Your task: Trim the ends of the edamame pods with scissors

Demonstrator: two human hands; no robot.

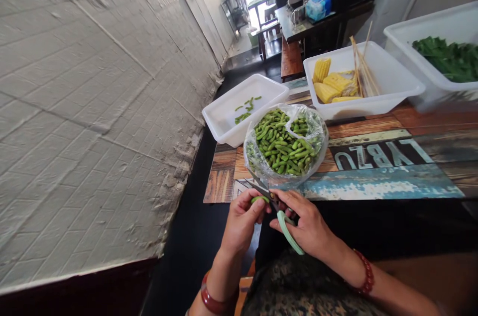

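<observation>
Between the fingers of my left hand [242, 219] is a green edamame pod [260, 199]. My right hand [308, 221] grips a pair of scissors [287, 232] with pale green handles, its dark blades parted and pointing up and left beside the pod. Just beyond both hands, a clear plastic bag [321, 154] full of edamame pods [280, 144] rests at the table's near edge. Behind it to the left, a white tub [218, 119] holds a few trimmed pods [243, 117].
Corn pieces [336, 86] and wooden skewers [364, 72] lie in a second white tub [399, 88]. Farther right, another tub [401, 37] contains leafy greens [448, 57]. The patterned table [392, 184] extends right. A white brick-patterned wall [93, 107] runs along the left.
</observation>
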